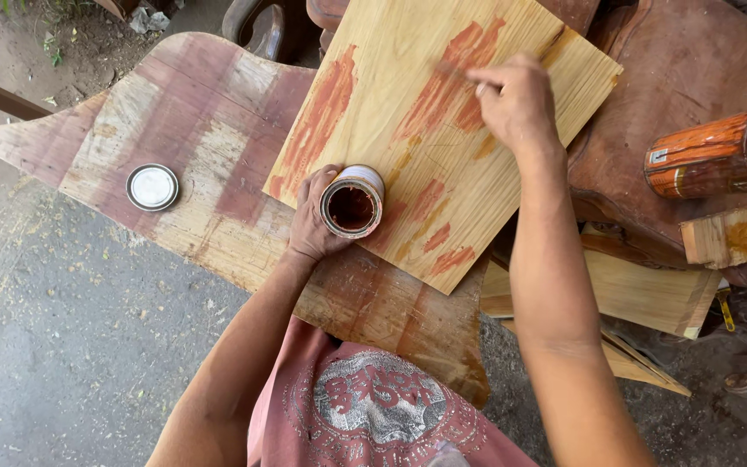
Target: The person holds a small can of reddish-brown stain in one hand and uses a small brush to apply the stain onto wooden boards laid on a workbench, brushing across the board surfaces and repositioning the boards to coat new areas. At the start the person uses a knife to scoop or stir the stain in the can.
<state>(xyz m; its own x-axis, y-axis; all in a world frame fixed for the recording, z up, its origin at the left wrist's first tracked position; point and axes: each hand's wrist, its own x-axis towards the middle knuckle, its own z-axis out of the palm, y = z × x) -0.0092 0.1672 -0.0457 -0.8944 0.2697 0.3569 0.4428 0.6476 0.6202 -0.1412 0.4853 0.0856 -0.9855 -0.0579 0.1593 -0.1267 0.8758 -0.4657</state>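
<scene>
While both arms reach over the work, the scene reads as follows:

Left hand: the left hand [311, 220] wraps the side of a small open tin [352, 202], its fingers [316, 185] curled close round the wall and the thumb on the near side.

Right hand: the right hand [516, 102] rests on the pale board [443, 130], fingers bunched tight at their tips over a reddish smear; something thin may be pinched there, but it is too blurred to tell what.

Small tin: it stands upright on the near edge of the pale board, its lid off, with dark brown-red liquid inside and stain round its rim.

Lid: a round metal lid [152, 187] lies flat on the worktop [175, 138], well apart from the tin, to the left.

Pale board: a yellow wooden panel lying at a slant across the worktop, streaked with orange-red patches of stain, bare wood between them.

Large can: an orange can [711, 156] lies on its side at the right, on dark carved wood [667, 69], just beside a small wood block [728, 233] with a yellow blot.

Worktop: a curved, shaped slab of wood with faded red bands and worn bare patches.

Offcuts: plain wood pieces [641, 294] are stacked below the board's right corner.

Ground: grey concrete floor [71, 346] scattered with sawdust and chips; daylight falls on it.

Clothing: a pink shirt [365, 406] with a silvery print shows at the bottom.
</scene>
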